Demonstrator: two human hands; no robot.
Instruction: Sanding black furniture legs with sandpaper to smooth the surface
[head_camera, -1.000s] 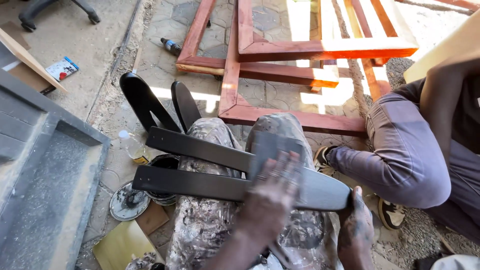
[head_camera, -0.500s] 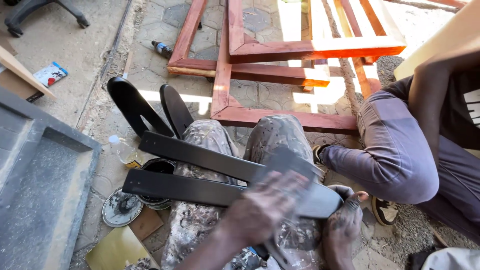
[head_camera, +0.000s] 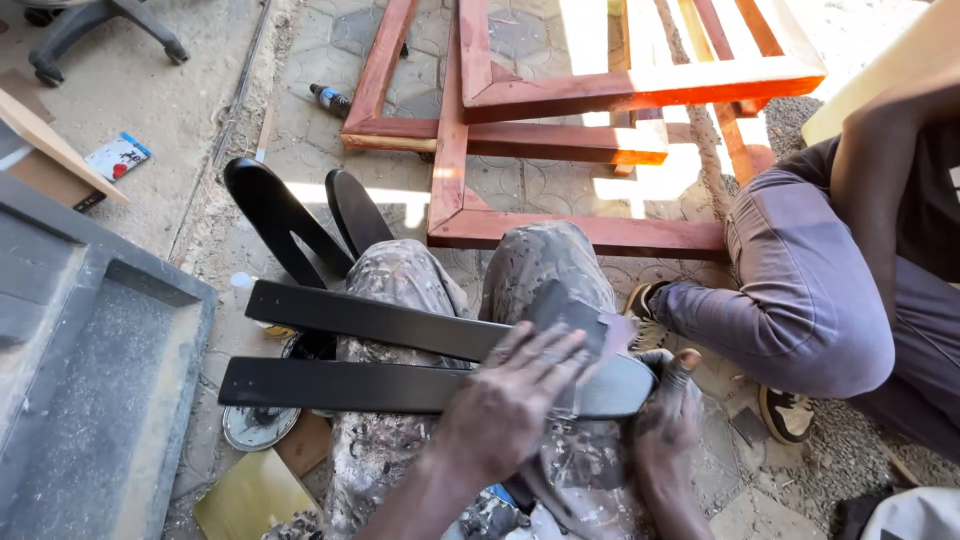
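A black V-shaped wooden piece (head_camera: 360, 385) with two long arms lies across my paint-spattered knees. My left hand (head_camera: 510, 400) presses flat on a grey sheet of sandpaper (head_camera: 565, 305) where the two arms join. My right hand (head_camera: 665, 420), smeared with dark dust, grips the rounded right end of the piece, thumb up. The part of the piece under my left hand is hidden.
A second black V-shaped piece (head_camera: 290, 220) lies on the paving ahead. Red wooden frames (head_camera: 560, 100) are stacked beyond it. Another person's bent leg (head_camera: 800, 290) is close on the right. A paint tin (head_camera: 310, 345), its lid (head_camera: 255, 425) and a grey trough (head_camera: 90, 350) are at left.
My left hand has rubbed the sandpaper back and forth over the joint. The black piece has slid a little to the left on my knees. My right hand has stayed on its end.
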